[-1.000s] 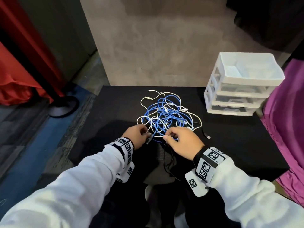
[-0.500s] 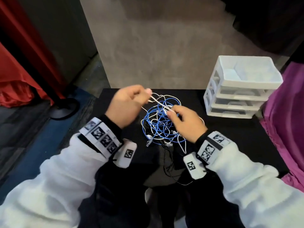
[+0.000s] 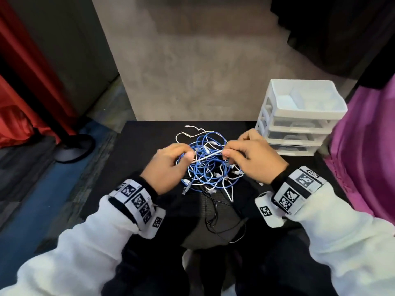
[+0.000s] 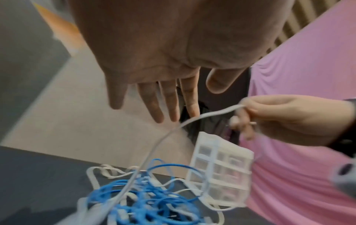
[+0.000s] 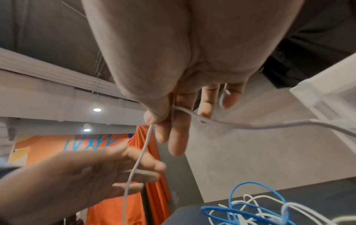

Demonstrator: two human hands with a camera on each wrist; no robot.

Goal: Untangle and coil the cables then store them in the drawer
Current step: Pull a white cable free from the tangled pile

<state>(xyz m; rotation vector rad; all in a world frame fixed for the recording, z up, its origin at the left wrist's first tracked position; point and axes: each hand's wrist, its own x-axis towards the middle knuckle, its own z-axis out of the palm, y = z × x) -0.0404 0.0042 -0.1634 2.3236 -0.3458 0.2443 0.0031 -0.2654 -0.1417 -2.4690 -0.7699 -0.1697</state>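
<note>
Here the right hand (image 3: 254, 159) has its grip closed on a white cable (image 3: 208, 156): in the right wrist view the thumb presses the strand against the side of the forefinger (image 5: 180, 134), while the other fingers stay nearly straight. From that pinch one length of the white cable runs down toward the tangle of cables (image 3: 208, 165), and another length leads off sideways toward the drawer unit (image 3: 299, 118).

The left hand (image 3: 168, 167) hovers over the left edge of the tangle. In the left wrist view its fingers (image 4: 169, 100) are spread and almost straight, with the grip released, and the white cable passes just below the fingertips; whether a fingertip actually touches the strand cannot be told, as the picture is blurred. In the head view the strand stretches between the two hands, raised above the pile.

The tangle, mostly blue cable (image 3: 201, 178) looped with white strands, lies in the middle of the black bench (image 3: 136, 150). A black cable (image 3: 213, 216) trails from its near side over the bench edge. The white drawer unit stands at the far right corner of the bench, well apart from the tangle, its drawers pushed in.
</note>
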